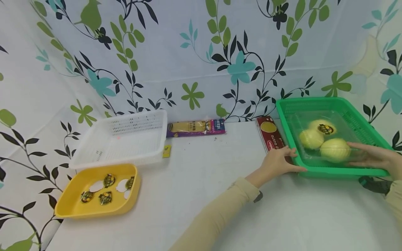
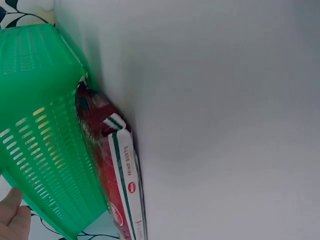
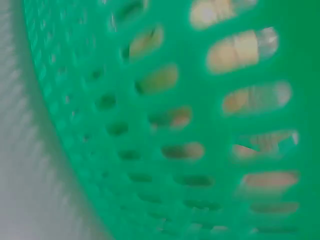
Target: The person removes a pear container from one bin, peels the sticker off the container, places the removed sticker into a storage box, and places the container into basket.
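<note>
I note the green basket [image 1: 329, 104] at the right of the surface [image 1: 220, 195], its left wall overlapping the red pasta packet [image 1: 269, 137]; the left hand [image 1: 279, 161] grips the near-left corner, thumb along the front rim, fingers curled over the top; the right hand [image 1: 375, 157] lies over the near-right rim with fingers straight and close together, reaching toward the clear tray [image 1: 326, 137] inside (I cannot tell whether they touch a fruit).

Risks, as I judge them: a lopsided pull could tilt the basket; the fruit would roll and the light tray slide; the basket wall could also drag the pasta packet along, since the left wrist view shows it wedged under the wall.

Counts, largest first: one white basket [image 1: 125, 137]; one green basket; one yellow tray [image 1: 70, 202]; one clear tray; one purple packet [image 1: 196, 127]; one red packet; three yellow-green fruits [image 1: 334, 150]; four dark round stickers [image 1: 108, 180] in the yellow tray (plus some pale backings, count unclear); one small yellow tag [image 1: 166, 151].
</note>
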`<state>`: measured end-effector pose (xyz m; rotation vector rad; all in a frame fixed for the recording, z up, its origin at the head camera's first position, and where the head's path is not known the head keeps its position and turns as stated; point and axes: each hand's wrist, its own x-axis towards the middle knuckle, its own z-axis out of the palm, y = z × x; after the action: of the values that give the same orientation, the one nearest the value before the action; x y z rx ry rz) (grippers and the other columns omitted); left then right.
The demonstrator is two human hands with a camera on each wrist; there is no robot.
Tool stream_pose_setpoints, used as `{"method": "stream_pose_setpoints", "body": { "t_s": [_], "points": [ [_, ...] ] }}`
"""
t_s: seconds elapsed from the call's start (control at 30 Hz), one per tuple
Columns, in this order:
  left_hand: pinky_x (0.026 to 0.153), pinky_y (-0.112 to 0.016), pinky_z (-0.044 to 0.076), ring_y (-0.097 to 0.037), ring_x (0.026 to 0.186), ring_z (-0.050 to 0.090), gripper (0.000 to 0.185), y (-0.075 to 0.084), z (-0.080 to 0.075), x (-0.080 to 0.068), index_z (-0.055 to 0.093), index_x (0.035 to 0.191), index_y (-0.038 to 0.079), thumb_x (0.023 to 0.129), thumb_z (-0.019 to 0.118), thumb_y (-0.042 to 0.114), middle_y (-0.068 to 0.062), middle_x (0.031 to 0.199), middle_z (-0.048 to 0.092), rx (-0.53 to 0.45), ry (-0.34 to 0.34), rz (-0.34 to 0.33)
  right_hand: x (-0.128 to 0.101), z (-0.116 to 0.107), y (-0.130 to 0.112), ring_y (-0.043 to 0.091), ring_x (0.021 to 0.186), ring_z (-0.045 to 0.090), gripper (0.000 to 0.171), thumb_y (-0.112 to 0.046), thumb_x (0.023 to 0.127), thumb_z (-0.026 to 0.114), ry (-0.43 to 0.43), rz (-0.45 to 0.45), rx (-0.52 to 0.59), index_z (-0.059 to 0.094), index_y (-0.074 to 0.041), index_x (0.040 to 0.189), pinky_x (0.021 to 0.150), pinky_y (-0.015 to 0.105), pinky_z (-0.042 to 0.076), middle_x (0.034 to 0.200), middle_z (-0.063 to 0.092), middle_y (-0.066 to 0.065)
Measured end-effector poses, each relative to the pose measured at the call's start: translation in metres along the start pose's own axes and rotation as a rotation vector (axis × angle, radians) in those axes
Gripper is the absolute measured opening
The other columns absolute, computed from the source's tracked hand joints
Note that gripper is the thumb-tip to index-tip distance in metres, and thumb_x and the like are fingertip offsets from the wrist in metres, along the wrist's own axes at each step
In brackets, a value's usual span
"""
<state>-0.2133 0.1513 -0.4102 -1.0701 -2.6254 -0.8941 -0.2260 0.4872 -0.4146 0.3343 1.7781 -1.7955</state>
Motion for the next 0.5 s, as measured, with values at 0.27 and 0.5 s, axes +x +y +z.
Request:
{"method": "stream_pose_setpoints", "body": {
  "t_s": [0.27, 0.5],
  "points": [
    [0.065, -0.002, 0.034, 0.000, 0.097, 0.053, 0.053, -0.002, -0.001, 0.003, 0.068, 0.103, 0.019, 0.062, 0.075, 0.052, 0.014, 0.098, 0.063, 0.023, -0.003, -0.008, -0.005, 0.009, -0.013, 0.061, 0.095, 0.037, 0.086, -0.041, 0.093, 0.034, 0.060, -0.017, -0.168, -0.036, -0.001, 0.123, 0.088, 0.045, 0.039, 0.123, -0.033, 0.039],
    [0.057, -0.002, 0.032, 0.001, 0.086, 0.055, 0.055, -0.003, -0.001, 0.000, 0.065, 0.105, 0.016, 0.063, 0.074, 0.051, 0.015, 0.098, 0.063, -0.003, -0.007, -0.012, -0.004, 0.006, -0.003, 0.024, 0.076, 0.053, 0.078, -0.031, 0.094, 0.039, 0.005, -0.009, 0.201, -0.029, -0.032, 0.131, 0.092, 0.049, 0.034, 0.133, -0.038, 0.018]
  ]
}}
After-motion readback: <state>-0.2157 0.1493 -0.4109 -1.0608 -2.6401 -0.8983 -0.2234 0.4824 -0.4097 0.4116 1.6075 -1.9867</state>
